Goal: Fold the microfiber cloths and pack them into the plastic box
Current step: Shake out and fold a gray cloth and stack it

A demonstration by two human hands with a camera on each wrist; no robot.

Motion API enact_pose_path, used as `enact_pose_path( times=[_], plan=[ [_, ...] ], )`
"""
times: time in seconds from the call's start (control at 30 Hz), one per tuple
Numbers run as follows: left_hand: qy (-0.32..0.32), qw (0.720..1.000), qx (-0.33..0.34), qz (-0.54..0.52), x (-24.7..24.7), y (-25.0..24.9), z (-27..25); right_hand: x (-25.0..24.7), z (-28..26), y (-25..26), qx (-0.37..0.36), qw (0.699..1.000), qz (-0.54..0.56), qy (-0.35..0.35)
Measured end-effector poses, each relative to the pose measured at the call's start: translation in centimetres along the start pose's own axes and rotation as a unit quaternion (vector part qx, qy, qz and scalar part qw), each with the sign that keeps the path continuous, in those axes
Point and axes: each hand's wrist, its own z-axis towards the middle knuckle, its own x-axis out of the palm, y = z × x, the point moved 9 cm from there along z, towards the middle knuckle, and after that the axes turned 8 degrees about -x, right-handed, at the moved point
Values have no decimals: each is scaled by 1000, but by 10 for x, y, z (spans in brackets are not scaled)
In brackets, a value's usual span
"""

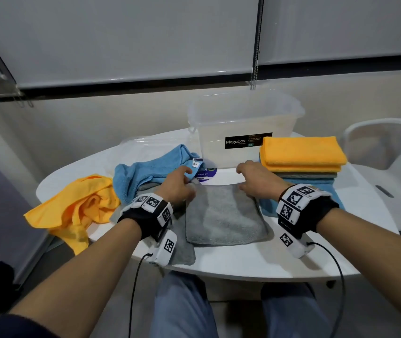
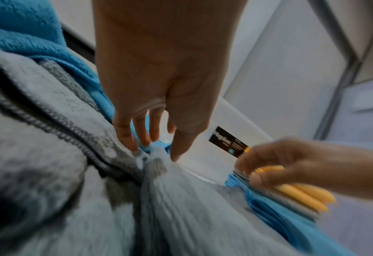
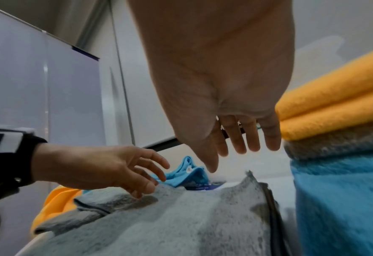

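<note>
A grey microfiber cloth [image 1: 223,215] lies folded flat on the white table [image 1: 243,262] in front of me. My left hand [image 1: 180,184] hovers at its far left corner, and the relaxed fingertips [image 2: 133,145] touch the grey pile there. Over the far right corner my right hand [image 1: 255,179] is held with straight fingers [image 3: 240,143] just above the cloth [image 3: 181,216], gripping nothing. The clear plastic box [image 1: 243,123] stands open behind the hands. A stack of folded cloths [image 1: 302,152], orange on top of grey and blue, sits to the right.
A crumpled blue cloth [image 1: 150,172] and a crumpled orange cloth [image 1: 79,206] lie at the left. Another grey cloth [image 1: 182,250] sticks out under the folded one. The clear lid [image 1: 145,145] lies behind the blue cloth. A white chair [image 1: 389,142] stands at the right.
</note>
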Motion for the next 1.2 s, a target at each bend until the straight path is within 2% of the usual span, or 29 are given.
enact_pose_path(
  times=[0.07, 0.13, 0.2, 0.3, 0.43, 0.57, 0.7, 0.77, 0.9, 1.0, 1.1, 1.2],
  plan=[
    [-53, 995, 64, 45, 3, -13, -12, -2, -7, 12, -24, 999, 18, 13],
    [-55, 988, 118, 78, 16, -30, -27, 9, -16, 21, -37, 995, 49, 75],
    [10, 976, 147, 158, 42, -43, -42, 25, -27, 21, -29, 988, 50, 144],
    [129, 945, 125, 273, 76, -33, -59, 38, -38, 9, 3, 982, 23, 185],
    [168, 937, 100, 289, 85, -15, -58, 43, -49, 4, 23, 980, -2, 198],
    [174, 939, 93, 281, 82, -16, -62, 43, -57, 11, 19, 981, -5, 192],
    [87, 963, 139, 211, 54, -37, -74, 26, -59, 16, 4, 987, 23, 161],
    [55, 966, 152, 202, 43, -42, -82, 17, -63, 19, -11, 991, 32, 130],
    [39, 965, 93, 241, 29, -33, -92, 19, -76, 23, -17, 992, 54, 113],
    [18, 966, 37, 254, 17, -14, -93, 21, -83, 14, 23, 994, 57, 92],
    [14, 983, -5, 181, 14, 0, -94, 23, -90, 4, 68, 993, 76, 53],
    [28, 996, -8, 80, 18, 4, -96, 32, -99, 0, 103, 986, 125, 40]
  ],
)
